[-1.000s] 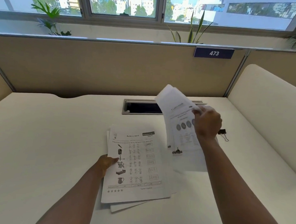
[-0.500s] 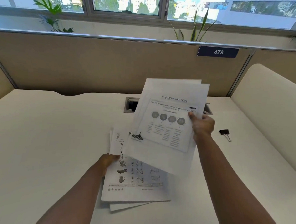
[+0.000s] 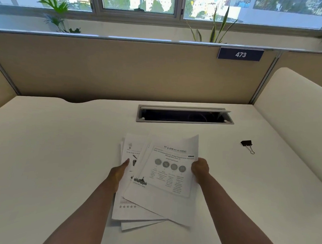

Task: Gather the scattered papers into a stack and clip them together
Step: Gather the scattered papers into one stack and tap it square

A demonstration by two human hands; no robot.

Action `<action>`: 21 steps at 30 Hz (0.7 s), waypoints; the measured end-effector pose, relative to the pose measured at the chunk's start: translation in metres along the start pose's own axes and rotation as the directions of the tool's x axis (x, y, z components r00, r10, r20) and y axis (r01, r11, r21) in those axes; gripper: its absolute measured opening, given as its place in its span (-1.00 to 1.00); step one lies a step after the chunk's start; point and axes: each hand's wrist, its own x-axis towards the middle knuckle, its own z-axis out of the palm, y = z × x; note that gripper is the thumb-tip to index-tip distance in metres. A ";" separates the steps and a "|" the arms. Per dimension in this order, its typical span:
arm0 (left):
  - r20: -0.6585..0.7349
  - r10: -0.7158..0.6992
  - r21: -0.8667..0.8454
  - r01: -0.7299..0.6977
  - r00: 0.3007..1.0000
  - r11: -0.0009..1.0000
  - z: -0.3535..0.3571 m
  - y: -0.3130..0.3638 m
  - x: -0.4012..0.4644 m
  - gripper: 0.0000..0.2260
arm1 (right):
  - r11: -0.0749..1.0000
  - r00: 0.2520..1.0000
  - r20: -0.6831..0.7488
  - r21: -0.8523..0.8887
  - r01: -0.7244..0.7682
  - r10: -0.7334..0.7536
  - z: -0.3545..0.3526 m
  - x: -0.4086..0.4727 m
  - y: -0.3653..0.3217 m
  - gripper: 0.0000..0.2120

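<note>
A loose pile of white printed papers [image 3: 159,200] lies on the white desk [image 3: 55,154] in front of me, sheets skewed against each other. The top sheets, printed with four grey circles [image 3: 170,169], lie tilted over a worksheet with a row of stars. My right hand [image 3: 200,168] grips the right edge of these top sheets. My left hand [image 3: 118,172] rests flat against the left side of the pile, fingers on the lower worksheet. A black binder clip [image 3: 246,144] lies alone on the desk to the right, well apart from both hands.
An open cable slot [image 3: 184,115] is cut into the desk just behind the pile. Beige partition panels [image 3: 121,71] close the back, with a sign reading 473 [image 3: 240,54]. A cream padded divider [image 3: 299,115] rises at the right.
My right hand has brought the raised sheets down and to the left onto the pile. The left hand stayed at the pile's left edge. The clip has not moved.
</note>
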 end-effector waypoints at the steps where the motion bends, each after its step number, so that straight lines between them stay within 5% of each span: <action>1: 0.006 0.019 0.012 -0.019 1.000 1.000 0.000 0.000 -0.003 -0.43 | 1.000 1.000 0.026 -0.018 0.016 -0.015 0.004 0.002 0.003 -0.68; 10: 0.078 0.106 -0.020 -0.104 0.991 0.994 0.001 -0.004 -0.005 -0.60 | 0.966 0.967 0.193 -0.164 0.198 -0.165 0.012 -0.007 0.011 -0.61; 14: 0.099 0.157 -0.008 -0.157 0.983 0.988 -0.002 -0.004 -0.006 -0.60 | 0.970 0.968 0.154 -0.115 0.215 -0.196 0.010 -0.008 0.011 -0.61; 17: 0.120 0.228 -0.016 -0.228 0.966 0.974 0.001 0.000 -0.011 -0.64 | 0.979 0.971 0.129 -0.009 0.202 -0.200 0.004 -0.008 0.014 -0.76; 21: 0.168 0.325 -0.043 -0.322 0.931 0.946 0.007 0.010 -0.020 -0.71 | 0.944 0.944 0.255 0.304 0.126 -0.208 -0.007 -0.012 0.014 -0.62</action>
